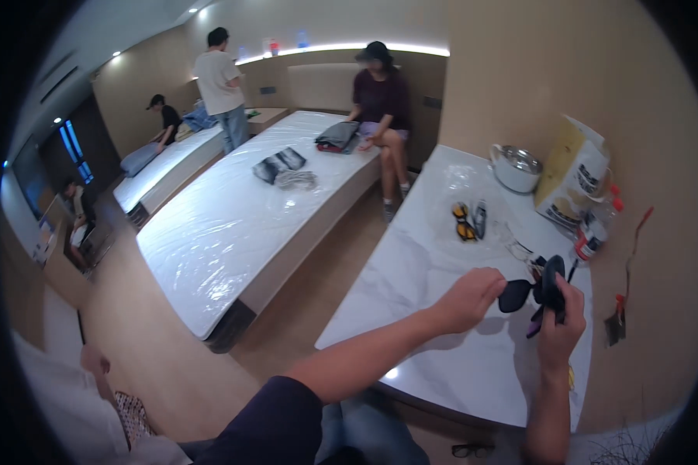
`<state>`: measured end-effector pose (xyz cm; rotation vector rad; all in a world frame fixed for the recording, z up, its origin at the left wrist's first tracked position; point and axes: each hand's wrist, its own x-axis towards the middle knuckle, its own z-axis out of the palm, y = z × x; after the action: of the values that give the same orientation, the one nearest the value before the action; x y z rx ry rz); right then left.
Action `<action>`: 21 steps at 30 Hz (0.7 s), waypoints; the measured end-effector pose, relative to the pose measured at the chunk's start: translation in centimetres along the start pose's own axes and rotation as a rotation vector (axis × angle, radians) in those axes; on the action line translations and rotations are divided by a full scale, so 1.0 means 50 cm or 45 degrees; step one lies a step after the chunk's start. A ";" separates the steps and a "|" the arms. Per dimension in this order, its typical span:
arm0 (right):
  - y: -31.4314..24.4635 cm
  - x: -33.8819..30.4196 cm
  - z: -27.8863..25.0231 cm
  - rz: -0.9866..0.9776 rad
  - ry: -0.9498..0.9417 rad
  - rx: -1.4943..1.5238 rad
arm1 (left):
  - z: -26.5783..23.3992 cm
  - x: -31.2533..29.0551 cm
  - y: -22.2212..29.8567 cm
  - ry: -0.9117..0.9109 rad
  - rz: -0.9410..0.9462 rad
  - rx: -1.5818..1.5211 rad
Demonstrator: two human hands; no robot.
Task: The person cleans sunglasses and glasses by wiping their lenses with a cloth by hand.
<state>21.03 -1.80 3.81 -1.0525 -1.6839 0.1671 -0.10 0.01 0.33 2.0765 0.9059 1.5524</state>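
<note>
Over the marble-patterned white table, a pair of black sunglasses (pixel 514 297) is held up between my two hands. My left hand (pixel 473 299) pinches its left end, fingers closed together. My right hand (pixel 564 322) grips the other end, where a dark rounded part, perhaps the second lens, stands edge-on. Under the right hand, something purple (pixel 533 325) is partly hidden. Farther back lie yellow-lensed glasses (pixel 464 223) and a grey pair (pixel 481 219), on clear plastic. Between them and my hands sits a thin clear pair of glasses (pixel 517 246).
A white pot (pixel 517 170), a yellow-and-white bag (pixel 572 174) and a red-capped bottle (pixel 593 232) line the table's back right. Another pair of glasses (pixel 471 449) is below the front edge. Leftward, folded clothes (pixel 337 136) lie on a plastic-covered mattress (pixel 202 240); several people are around.
</note>
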 end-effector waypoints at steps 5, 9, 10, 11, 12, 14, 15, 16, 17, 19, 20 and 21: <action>-0.010 -0.011 0.010 -0.321 -0.119 -0.156 | 0.002 -0.001 -0.022 0.019 0.026 -0.014; 0.045 -0.008 -0.010 0.034 -0.007 0.004 | 0.014 0.002 -0.013 0.010 0.024 -0.068; 0.056 -0.005 -0.009 -0.016 0.024 -0.002 | 0.013 0.001 -0.012 -0.002 0.014 -0.083; 0.052 -0.007 -0.007 0.014 0.006 0.041 | 0.014 0.001 -0.010 0.004 0.013 -0.069; 0.041 -0.010 -0.002 0.045 -0.014 0.089 | 0.014 -0.002 -0.010 0.013 0.014 -0.066; 0.025 -0.016 0.003 -0.102 -0.086 0.007 | 0.007 -0.003 -0.016 0.026 0.016 -0.050; 0.019 -0.019 0.005 -0.242 -0.156 -0.097 | 0.005 -0.004 -0.018 0.025 0.011 -0.052; 0.011 -0.020 0.010 -0.245 -0.159 -0.088 | 0.004 -0.004 -0.021 0.024 0.006 -0.056; 0.004 -0.021 0.015 -0.221 -0.155 -0.082 | 0.003 -0.005 -0.024 0.028 0.003 -0.049; 0.034 -0.020 0.008 -0.112 -0.121 -0.098 | 0.003 -0.001 -0.023 0.036 0.019 -0.073; 0.042 -0.015 0.002 -0.116 -0.118 -0.103 | 0.005 0.000 -0.022 0.037 0.025 -0.077; 0.049 -0.011 -0.004 -0.049 -0.067 -0.035 | 0.007 0.002 -0.019 0.024 0.018 -0.086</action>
<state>22.59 -0.78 2.08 -1.0434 -1.7566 0.1487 0.02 0.77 -0.30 2.0285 0.8353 1.5901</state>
